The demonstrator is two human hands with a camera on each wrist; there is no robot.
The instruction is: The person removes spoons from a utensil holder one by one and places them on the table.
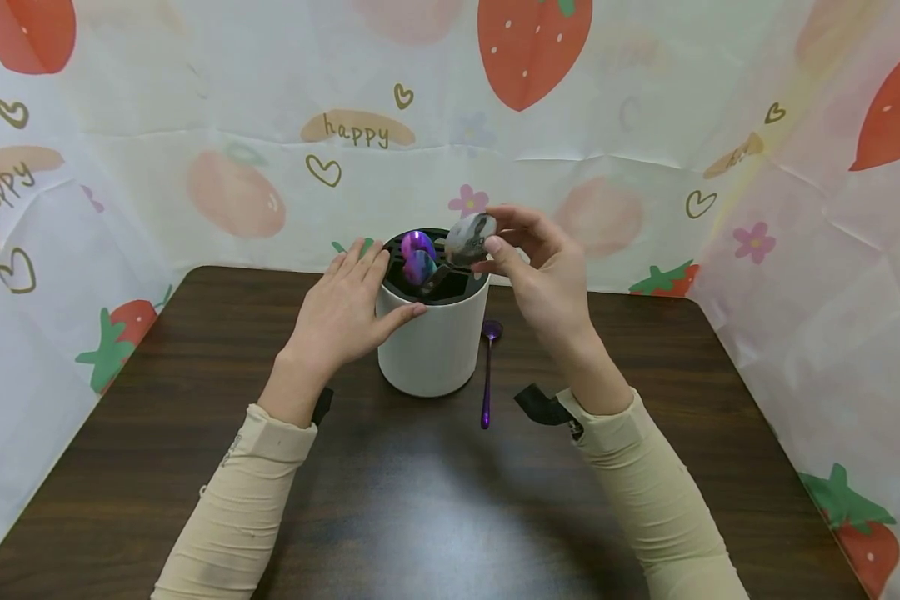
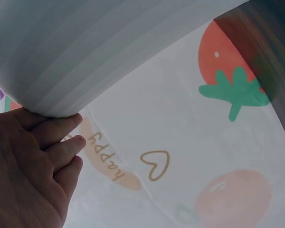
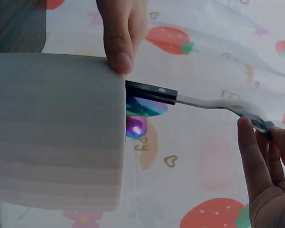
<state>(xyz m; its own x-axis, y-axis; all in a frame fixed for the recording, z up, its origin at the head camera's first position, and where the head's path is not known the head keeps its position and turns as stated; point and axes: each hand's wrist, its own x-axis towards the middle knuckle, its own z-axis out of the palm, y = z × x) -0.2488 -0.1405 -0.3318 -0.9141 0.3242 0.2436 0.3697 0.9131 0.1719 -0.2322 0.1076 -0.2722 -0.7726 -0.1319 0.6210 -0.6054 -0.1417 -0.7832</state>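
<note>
A white cylindrical utensil holder (image 1: 431,350) with a black slotted top stands on the table. My left hand (image 1: 337,308) rests against its left side, fingers extended and thumb along the front rim. With thumb and fingertips, my right hand (image 1: 546,275) pinches a metal spoon (image 1: 468,240) by its bowl, above the holder's right side. In the right wrist view, that spoon's black handle (image 3: 152,92) slants into the holder's opening, its lower end hidden. Beside it, shiny purple-blue spoon heads (image 1: 418,254) stick up from the slots.
A slim purple spoon (image 1: 487,379) lies on the dark wooden table (image 1: 450,508), right of the holder. Behind and at both sides hangs a white cloth (image 1: 270,100) printed with strawberries and hearts. A black strap (image 1: 542,406) juts from the right wrist.
</note>
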